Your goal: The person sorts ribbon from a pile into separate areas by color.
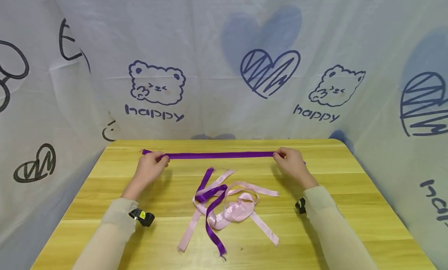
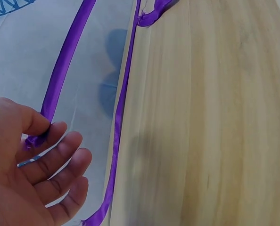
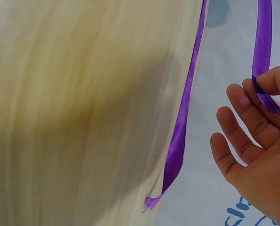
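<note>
A purple ribbon [image 1: 220,155] stretches nearly straight between both hands near the far side of the table. My left hand [image 1: 150,168] pinches one end between thumb and index finger, a short frayed tip poking out below. At the other end, thumb and index finger of my right hand [image 1: 293,165] pinch the ribbon, the remaining fingers spread loosely. Beneath it, a second purple ribbon [image 2: 116,141] lies lengthwise along the table edge, its frayed end twisted in the right wrist view. In the head view the held ribbon mostly covers it.
Between the forearms lies a loose tangle of pink ribbons [image 1: 234,211] with another purple ribbon [image 1: 210,219] curled across it. The wooden table [image 1: 164,239] has rounded far corners. A white cloth [image 1: 210,40] printed with bears and hearts hangs behind and at the sides.
</note>
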A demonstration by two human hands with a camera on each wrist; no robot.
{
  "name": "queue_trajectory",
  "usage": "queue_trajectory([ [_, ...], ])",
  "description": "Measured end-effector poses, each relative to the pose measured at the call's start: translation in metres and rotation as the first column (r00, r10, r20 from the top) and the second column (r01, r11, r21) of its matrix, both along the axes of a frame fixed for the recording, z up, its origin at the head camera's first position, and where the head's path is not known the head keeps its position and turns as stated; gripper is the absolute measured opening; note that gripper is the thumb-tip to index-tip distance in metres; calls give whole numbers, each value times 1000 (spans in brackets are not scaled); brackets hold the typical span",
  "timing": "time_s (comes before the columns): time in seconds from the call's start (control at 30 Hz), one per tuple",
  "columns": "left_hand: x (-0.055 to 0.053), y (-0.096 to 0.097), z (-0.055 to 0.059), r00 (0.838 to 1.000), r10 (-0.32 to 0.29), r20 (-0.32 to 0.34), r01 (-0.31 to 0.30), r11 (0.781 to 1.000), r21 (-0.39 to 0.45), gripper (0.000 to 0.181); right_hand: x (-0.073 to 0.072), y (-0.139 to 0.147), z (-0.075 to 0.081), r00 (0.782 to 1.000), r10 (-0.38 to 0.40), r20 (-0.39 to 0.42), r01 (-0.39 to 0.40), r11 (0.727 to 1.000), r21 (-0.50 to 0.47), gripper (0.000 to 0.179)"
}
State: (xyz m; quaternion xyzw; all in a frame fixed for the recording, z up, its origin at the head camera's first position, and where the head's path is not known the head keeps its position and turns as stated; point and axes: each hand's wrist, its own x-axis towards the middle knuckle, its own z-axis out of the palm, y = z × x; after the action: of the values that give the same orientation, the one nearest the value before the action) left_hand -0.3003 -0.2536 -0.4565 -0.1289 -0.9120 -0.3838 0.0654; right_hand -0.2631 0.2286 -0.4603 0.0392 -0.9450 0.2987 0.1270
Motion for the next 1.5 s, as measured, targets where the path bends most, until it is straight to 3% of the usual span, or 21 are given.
queue_trajectory([
  [0.23, -10, 12, -5, 998, 51, 47, -50, 999, -12, 26, -9, 6, -9, 999, -31, 29, 31, 999, 22, 25],
  [0.6, -21, 18, -22, 996, 84, 21, -81, 990, -114, 24, -16, 7, -20, 997, -27, 73, 18, 992, 125, 22],
  [1.0, -19, 23, -24, 984, 160, 78, -140, 967, -213, 26, -26, 4, -25, 986, -84, 143, 57, 981, 185, 25],
  [1.5, -37, 31, -29, 965, 233, 121, -198, 948, -248, 32, -51, 7, -28, 974, -109, 197, 60, 969, 241, 25],
])
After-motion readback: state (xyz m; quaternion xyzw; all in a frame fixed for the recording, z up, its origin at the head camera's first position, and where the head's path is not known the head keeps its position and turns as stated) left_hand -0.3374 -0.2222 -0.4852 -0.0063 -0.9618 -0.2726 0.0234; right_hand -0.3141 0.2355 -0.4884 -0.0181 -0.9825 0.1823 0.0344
